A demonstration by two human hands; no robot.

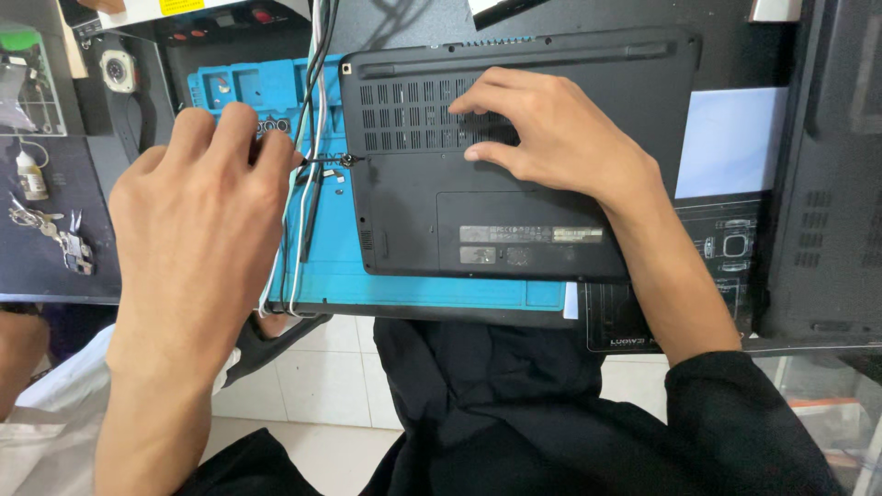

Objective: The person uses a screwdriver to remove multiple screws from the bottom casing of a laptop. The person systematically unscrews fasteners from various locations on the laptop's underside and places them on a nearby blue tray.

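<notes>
Left hand (197,197): fingers pinched around a thin screwdriver (322,161), tip at a screw on the laptop's left edge. Right hand (542,138): open, fingers spread flat on the vent grille. Laptop (524,220): black, upside down, lying on blue repair mat (331,266) on the bench (735,138). Keys (50,230) far left.

Bright even daylight, soft faint shadows, sharp focus, slight wide-angle edge stretch

keys (57,234) lying far left | small glue bottle (30,174) above them | second dark laptop (831,184) at right | white floor tiles (312,377) below
</notes>
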